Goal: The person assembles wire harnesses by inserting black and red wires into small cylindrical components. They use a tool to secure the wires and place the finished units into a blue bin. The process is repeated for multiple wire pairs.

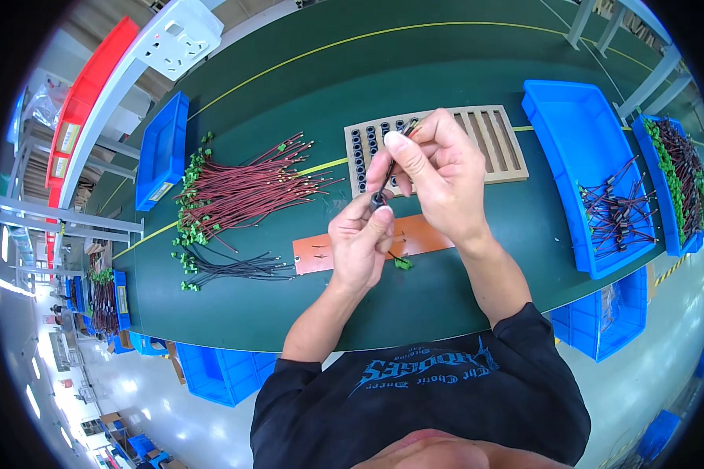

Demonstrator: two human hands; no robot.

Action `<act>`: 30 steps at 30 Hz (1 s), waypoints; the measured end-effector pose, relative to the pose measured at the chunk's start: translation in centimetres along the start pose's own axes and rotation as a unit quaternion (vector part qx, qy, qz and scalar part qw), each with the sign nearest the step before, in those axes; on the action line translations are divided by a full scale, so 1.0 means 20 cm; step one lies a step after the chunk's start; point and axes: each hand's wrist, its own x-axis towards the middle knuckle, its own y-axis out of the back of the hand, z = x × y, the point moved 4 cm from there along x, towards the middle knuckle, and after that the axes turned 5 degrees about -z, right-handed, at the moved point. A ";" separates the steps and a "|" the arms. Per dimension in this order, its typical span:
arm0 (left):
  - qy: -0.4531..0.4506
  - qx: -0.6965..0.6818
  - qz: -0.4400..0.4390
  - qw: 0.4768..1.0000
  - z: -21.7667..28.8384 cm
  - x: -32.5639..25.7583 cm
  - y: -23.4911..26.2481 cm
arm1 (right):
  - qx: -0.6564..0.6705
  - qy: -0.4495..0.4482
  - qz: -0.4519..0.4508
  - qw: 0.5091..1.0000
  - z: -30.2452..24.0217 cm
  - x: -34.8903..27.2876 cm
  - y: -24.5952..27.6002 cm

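My left hand is closed, thumb and fingers pinching a small black ring-shaped core. Pinched in my right hand, just above, is a black wire that runs down to the core. It appears to pass into the core, though my fingers partly cover that spot. A green connector shows below my left hand, by an orange strip lying on the table. Beyond my hands is a tan slotted tray, with black cores standing in its left slots.
Red-brown wires with green connectors spread over the green table at left, black wires nearer me. Blue bins stand far left and right; the large right bin holds several finished-looking wire assemblies.
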 end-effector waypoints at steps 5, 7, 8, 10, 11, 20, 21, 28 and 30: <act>0.048 0.106 -0.104 0.988 -0.07 -0.11 0.06 | -0.050 -0.006 0.031 0.998 -0.01 0.03 0.08; 0.073 0.267 -0.157 0.948 -0.08 -0.16 0.07 | -0.123 0.033 0.053 0.990 0.00 0.08 0.19; 0.077 0.295 -0.172 0.937 -0.08 -0.17 0.06 | -0.177 0.043 0.071 0.981 0.02 0.09 0.24; 0.080 0.345 -0.210 0.911 -0.12 -0.16 0.05 | -0.293 0.063 0.112 0.948 0.01 0.09 0.35; 0.066 0.394 -0.224 0.889 -0.14 -0.16 0.06 | -0.296 0.042 0.123 0.946 -0.04 0.07 0.39; -0.206 0.527 -0.236 0.790 -0.31 -0.27 0.02 | -0.613 0.176 0.174 0.750 -0.97 0.00 0.64; -0.215 0.530 -0.249 0.781 -0.32 -0.27 0.01 | -0.662 0.152 0.195 0.707 -1.02 0.00 0.71; -0.214 0.515 -0.242 0.794 -0.31 -0.27 0.05 | -0.682 0.066 0.202 0.700 -1.05 -0.04 1.22; -0.213 0.506 -0.244 0.800 -0.31 -0.27 0.04 | -0.614 -0.004 0.298 0.731 -1.10 -0.10 1.43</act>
